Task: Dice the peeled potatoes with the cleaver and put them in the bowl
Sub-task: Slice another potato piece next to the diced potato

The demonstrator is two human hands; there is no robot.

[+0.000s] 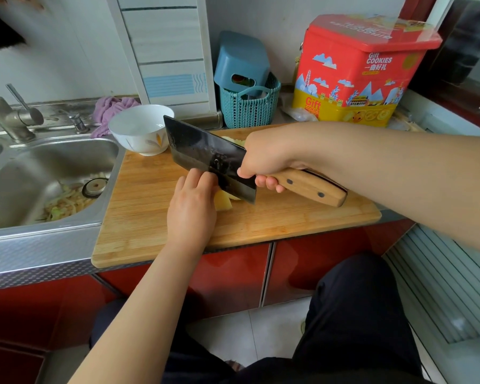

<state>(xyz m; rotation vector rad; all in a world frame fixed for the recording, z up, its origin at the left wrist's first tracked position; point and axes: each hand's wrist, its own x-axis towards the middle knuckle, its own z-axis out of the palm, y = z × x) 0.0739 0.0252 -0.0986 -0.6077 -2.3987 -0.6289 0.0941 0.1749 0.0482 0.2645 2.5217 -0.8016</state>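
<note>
**Mid-chop on the board, bowl not loaded yet**

Head view, the only one: the right hand (263, 159) is wrapped round the wooden handle of the cleaver (205, 153), choked up near the blade. The blade sits tilted, heel down by the potato (224, 202), tip raised toward the bowl (140, 128). The left hand (191, 206) lies on top of the potato, fingers curled and tucked right against the flat of the blade, pinning it down. The potato lies mid-board (150, 223), mostly hidden under hand and steel; a pale cut piece pokes out on the near side. Another pale bit shows behind the blade, hard to say what exactly. The bowl stands on the board's far left corner, beside the sink (39, 173), and looks empty from here.

Looks like the slicing stage, no dice visible. To do it well: keep those fingertips curled back so the knuckles guide the blade, lift only slightly, and keep a flat cut face down so nothing rolls.
</note>
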